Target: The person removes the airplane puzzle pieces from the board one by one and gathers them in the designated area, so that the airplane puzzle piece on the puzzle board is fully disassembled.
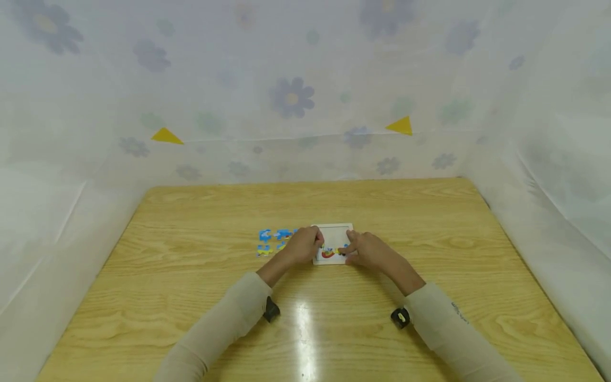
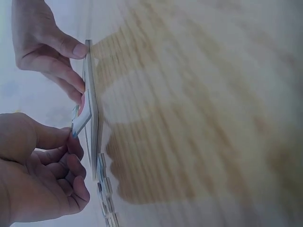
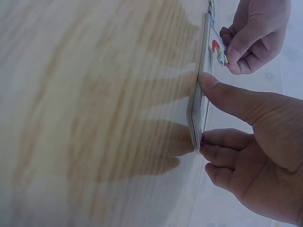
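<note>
A shallow puzzle tray point(image 1: 336, 232) with a pale border lies on the table, with colourful jigsaw pieces point(image 1: 328, 254) along its near side. My left hand point(image 1: 304, 245) is over the tray's left part. Thumb and forefinger pinch a puzzle piece point(image 2: 82, 121), tilted at the tray's near edge; its red and yellow print shows in the right wrist view. My right hand point(image 1: 371, 251) grips the tray's right part. Its thumb point(image 3: 208, 80) presses the tray's edge, while other fingers point(image 3: 222, 153) touch the right end and one reaches over the pieces.
Loose blue and yellow puzzle pieces point(image 1: 264, 250) lie left of the tray, partly hidden by my left hand. The wooden table point(image 1: 191, 286) is enclosed by pale flowered sheeting point(image 1: 238, 106), with two yellow triangles point(image 1: 400, 126) on the back. Dark wrist devices point(image 1: 271, 309) sit at both cuffs.
</note>
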{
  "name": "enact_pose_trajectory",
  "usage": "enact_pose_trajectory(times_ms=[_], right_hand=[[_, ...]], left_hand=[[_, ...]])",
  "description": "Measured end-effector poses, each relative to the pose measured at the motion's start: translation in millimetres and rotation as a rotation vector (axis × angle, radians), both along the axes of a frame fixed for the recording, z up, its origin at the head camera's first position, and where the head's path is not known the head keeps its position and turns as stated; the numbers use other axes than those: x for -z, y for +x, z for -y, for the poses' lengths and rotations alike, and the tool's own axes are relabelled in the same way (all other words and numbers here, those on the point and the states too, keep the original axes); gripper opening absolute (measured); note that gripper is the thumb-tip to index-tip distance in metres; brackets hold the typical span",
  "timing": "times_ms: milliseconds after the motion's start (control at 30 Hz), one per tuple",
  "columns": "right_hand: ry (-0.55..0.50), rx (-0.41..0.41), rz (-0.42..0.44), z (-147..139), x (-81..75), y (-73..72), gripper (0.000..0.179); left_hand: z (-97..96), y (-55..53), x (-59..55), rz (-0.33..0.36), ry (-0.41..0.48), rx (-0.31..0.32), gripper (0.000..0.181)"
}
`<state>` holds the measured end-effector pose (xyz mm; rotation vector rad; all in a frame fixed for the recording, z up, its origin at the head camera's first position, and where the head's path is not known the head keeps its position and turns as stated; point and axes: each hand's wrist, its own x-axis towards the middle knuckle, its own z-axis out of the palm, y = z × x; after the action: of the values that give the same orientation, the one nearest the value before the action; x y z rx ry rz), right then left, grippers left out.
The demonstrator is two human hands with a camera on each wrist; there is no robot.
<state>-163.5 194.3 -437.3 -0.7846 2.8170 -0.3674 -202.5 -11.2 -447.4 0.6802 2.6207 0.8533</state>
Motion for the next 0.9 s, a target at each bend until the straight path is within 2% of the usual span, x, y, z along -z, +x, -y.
enact_pose_trajectory(times_ms=[233, 533, 733, 900], right_hand=[[-0.02, 0.003, 0.005, -2.8, 2.1, 0.1, 0.033], [-0.023, 0.029, 0.052, -3.2, 7.0, 1.0, 0.033], [-0.03, 0.019, 0.023, -2.2, 6.3, 0.7, 0.033], [-0.019, 0.018, 0.027, -1.0, 5.0, 0.8, 0.033]], left_hand=[[6.0, 0.3, -4.0, 0.018, 0.036, -0.003, 0.012], [23.7, 1.9, -4.1, -0.007, 0.043, -0.031, 0.012], [38.6, 0.7, -6.7, -0.023, 0.051, -0.025, 0.01], [50.7, 2.2, -5.9, -0.005, 0.043, -0.054, 0.011]])
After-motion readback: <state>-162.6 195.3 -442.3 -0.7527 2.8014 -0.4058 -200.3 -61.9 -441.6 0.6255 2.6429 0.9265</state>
